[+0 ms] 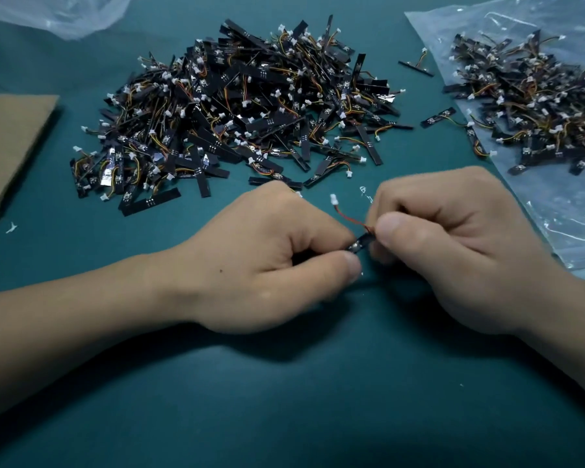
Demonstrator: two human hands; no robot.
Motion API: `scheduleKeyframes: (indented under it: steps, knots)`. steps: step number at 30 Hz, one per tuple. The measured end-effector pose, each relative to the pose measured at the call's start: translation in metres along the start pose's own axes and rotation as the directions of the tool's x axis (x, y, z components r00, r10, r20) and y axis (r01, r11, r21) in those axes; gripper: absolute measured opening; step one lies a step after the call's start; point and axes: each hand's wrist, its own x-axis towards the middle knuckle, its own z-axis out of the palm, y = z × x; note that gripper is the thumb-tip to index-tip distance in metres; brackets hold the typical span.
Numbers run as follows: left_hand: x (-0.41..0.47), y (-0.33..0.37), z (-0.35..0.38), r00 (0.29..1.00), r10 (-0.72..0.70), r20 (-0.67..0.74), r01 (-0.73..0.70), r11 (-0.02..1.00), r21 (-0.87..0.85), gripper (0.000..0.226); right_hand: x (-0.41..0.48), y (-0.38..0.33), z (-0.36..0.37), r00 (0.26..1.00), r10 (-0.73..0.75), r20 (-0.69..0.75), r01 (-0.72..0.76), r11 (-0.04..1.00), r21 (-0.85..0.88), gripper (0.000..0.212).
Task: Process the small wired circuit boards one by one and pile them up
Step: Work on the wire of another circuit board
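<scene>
1. Circuit board (361,246) is held just above the surface (284,400). The left grip (277,261) pinches one end and the right grip (453,251) pinches the wired end (its red wire (348,217) arcs upward).
2. Judged step: one board is being processed. Next it needs setting on a pile.
3. The central pile (237,106) lies ahead and the bagged pile (534,103) to the right. The near surface offers open room.

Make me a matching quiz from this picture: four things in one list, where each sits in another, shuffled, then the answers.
1 largest board pile
2 cardboard sheet
3 smaller board pile
4 board being processed

A on the plastic bag, right
B pinched between left hand and right hand
C left edge of table
D table centre

Pairs: 1-D; 2-C; 3-A; 4-B
</scene>
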Motion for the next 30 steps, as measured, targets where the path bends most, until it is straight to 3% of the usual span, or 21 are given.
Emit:
scheduleKeyframes:
  steps: [5,10,14,18,21,25,30]
  knots:
    - [0.004,-0.002,-0.002,0.999,-0.002,-0.042,0.005,0.998,0.055,0.039,0.005,0.001,0.004,0.984,0.142,-0.106,-0.166,0.95,-0.263,0.042]
    - [0.004,-0.003,-0.001,0.997,0.022,-0.072,-0.014,0.995,0.099,0.039,-0.001,0.005,-0.001,0.987,0.023,-0.159,-0.081,0.928,-0.365,0.048]
    - [0.003,-0.001,0.0,0.996,0.039,-0.076,-0.029,0.991,0.128,0.039,-0.002,0.004,0.001,0.989,0.039,-0.143,-0.085,0.939,-0.332,0.041]
    - [0.004,-0.002,0.001,0.995,0.034,-0.097,-0.019,0.989,0.149,0.039,-0.002,0.008,-0.001,0.993,0.017,-0.12,-0.059,0.932,-0.358,0.051]
    - [0.004,-0.003,0.001,0.989,0.011,-0.146,0.005,0.994,0.112,0.039,-0.004,0.009,-0.001,0.986,0.01,-0.168,-0.068,0.937,-0.343,0.052]
    - [0.005,-0.003,0.001,0.976,-0.007,-0.217,0.024,0.997,0.078,0.035,-0.001,0.009,0.003,0.991,0.049,-0.127,-0.085,0.95,-0.301,0.049]
    - [0.007,-0.004,0.001,0.973,-0.03,-0.23,0.038,0.999,0.031,0.03,0.0,0.008,0.006,0.977,0.054,-0.209,-0.127,0.927,-0.354,0.047]
